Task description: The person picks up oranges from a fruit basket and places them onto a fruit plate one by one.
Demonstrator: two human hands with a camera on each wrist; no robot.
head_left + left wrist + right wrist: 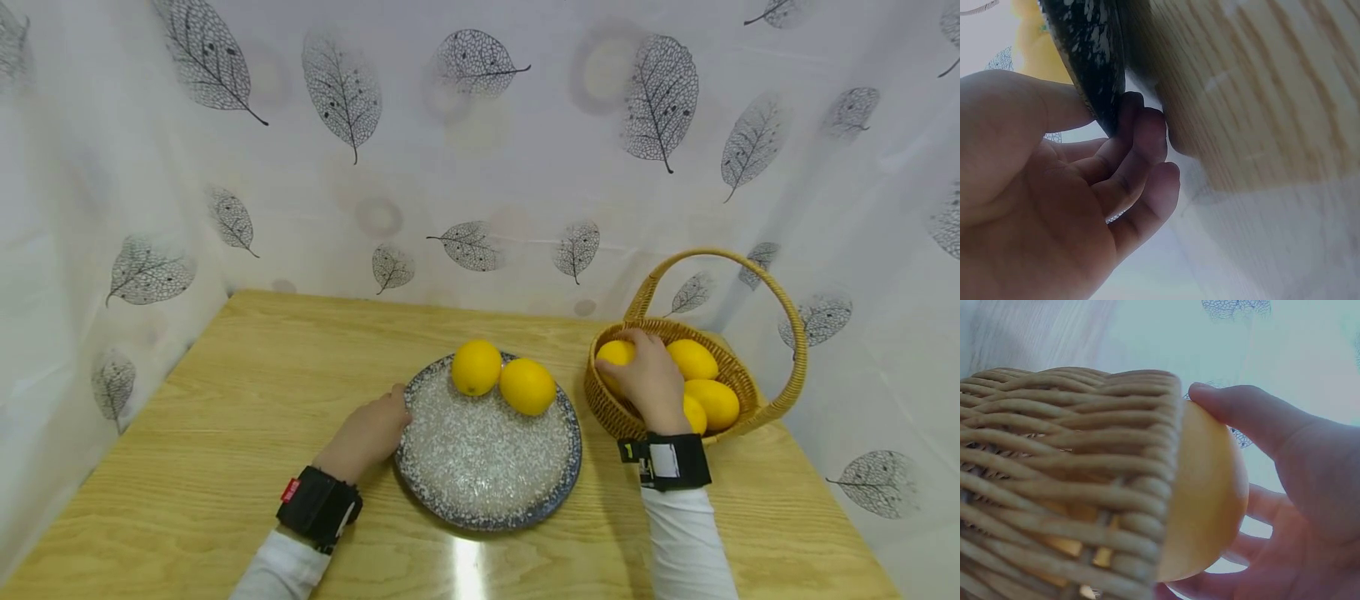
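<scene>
My left hand (372, 429) holds the left rim of a round speckled grey plate (480, 475) with a dark edge. In the left wrist view the thumb lies on one face of the plate's rim (1094, 56) and the fingertips (1149, 128) curl at its underside. Two yellow lemons (476, 367) rest at the plate's far side. Over at the right, my right hand (654, 379) reaches into a wicker basket (611, 412) and grips a lemon (1207, 494) by the near wall. The right wrist view shows thumb and fingers around it, its lower part hidden by the weave.
Several more lemons (712, 404) lie in the basket, whose tall arched handle (797, 342) rises on the right. Both stand on a light wooden table (247, 400). A white leaf-print curtain (465, 167) hangs behind and along the sides.
</scene>
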